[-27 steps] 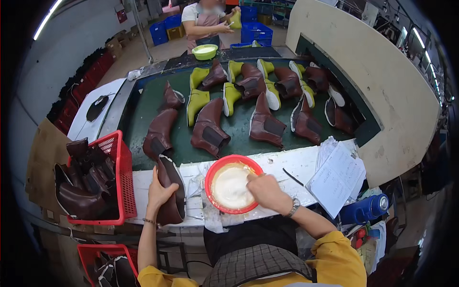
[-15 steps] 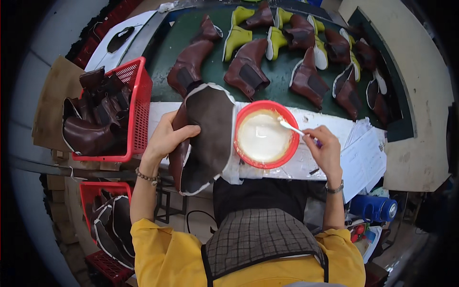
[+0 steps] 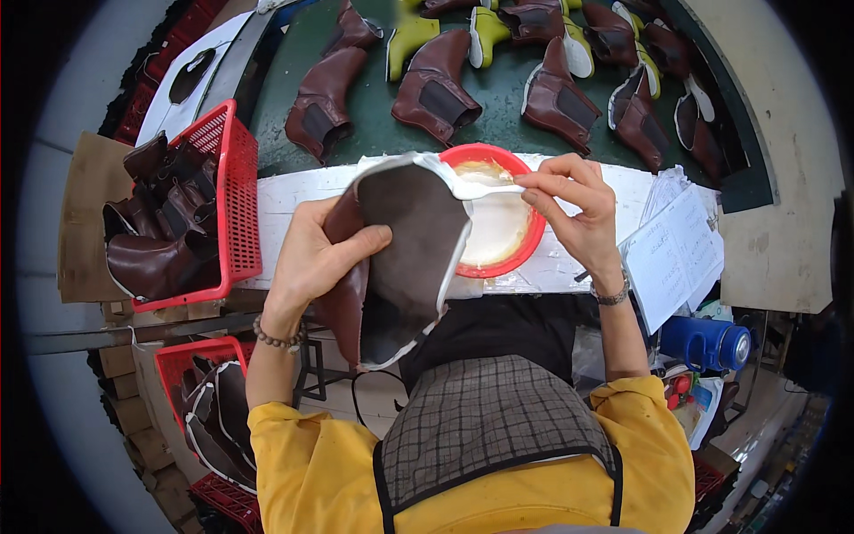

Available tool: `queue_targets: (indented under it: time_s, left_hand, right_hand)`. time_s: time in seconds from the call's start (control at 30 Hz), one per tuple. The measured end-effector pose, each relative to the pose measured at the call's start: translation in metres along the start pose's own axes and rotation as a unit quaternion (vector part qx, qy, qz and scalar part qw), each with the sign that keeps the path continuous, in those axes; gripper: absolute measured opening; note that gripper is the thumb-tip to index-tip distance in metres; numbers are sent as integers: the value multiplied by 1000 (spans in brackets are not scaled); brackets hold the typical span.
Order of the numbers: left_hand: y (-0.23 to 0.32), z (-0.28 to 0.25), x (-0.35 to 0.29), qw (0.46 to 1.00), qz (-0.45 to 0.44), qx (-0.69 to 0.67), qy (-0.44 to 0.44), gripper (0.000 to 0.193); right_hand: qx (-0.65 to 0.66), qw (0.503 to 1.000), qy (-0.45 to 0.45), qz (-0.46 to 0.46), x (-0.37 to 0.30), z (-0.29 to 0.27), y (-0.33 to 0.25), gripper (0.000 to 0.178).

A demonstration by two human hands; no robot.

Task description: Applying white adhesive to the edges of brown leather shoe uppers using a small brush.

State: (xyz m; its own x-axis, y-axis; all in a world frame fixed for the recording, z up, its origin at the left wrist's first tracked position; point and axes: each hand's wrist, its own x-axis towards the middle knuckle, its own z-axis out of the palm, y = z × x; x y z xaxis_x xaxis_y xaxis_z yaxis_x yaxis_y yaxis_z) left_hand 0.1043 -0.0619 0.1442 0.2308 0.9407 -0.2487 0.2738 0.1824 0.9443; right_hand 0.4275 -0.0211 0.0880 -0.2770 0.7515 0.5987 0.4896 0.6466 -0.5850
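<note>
My left hand [image 3: 311, 254] grips a brown leather boot upper [image 3: 414, 236] by its left side, thumb pressed on the dark lining. White paste coats the upper's right edge. In the closed fingers of my right hand [image 3: 580, 206] is a slim white brush [image 3: 495, 189]. Its head lies against the upper's top right edge, where the white is thickest. Behind that edge stands a red bowl [image 3: 537, 233] of creamy white glue [image 3: 498, 227], partly hidden by the upper and the brush.
Several brown ankle boot uppers [image 3: 436, 89] and lime green pieces [image 3: 411, 46] lie on the dark green board [image 3: 374, 111]. At left, a red basket [image 3: 238, 200] holds more uppers. Written papers [image 3: 672, 258] and a blue flask [image 3: 703, 343] are at right.
My right hand has brought the brush from the bowl leftward and up to the upper's edge. The upper, in my left hand, has shifted slightly right. The whole view has moved a little.
</note>
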Motion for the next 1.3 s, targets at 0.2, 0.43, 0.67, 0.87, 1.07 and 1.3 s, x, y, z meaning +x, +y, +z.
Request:
queue_targets:
  time_s: [0.2, 0.43, 0.67, 0.87, 1.07, 1.3]
  left_hand:
    - [-10, 8, 3, 979, 116, 17, 169, 25]
    - [-74, -38, 29, 959, 75, 143, 231, 68]
    - [-134, -30, -9, 919, 95, 356, 139, 149]
    - [-141, -26, -18, 913, 135, 302, 241, 125]
    - [-100, -9, -40, 921, 222, 267, 177, 128]
    - [-93, 6, -55, 936, 296, 174, 74, 137]
  right_hand:
    - [53, 995, -38, 79, -16, 8, -13, 21]
    - [-252, 955, -149, 54, -22, 36, 25, 10]
    - [-269, 947, -112, 139, -29, 0, 18, 9]
    - [-120, 961, -82, 234, -36, -2, 24, 13]
    - [112, 979, -54, 164, -15, 11, 8, 15]
    - [104, 991, 20, 76, 26, 21, 20, 17]
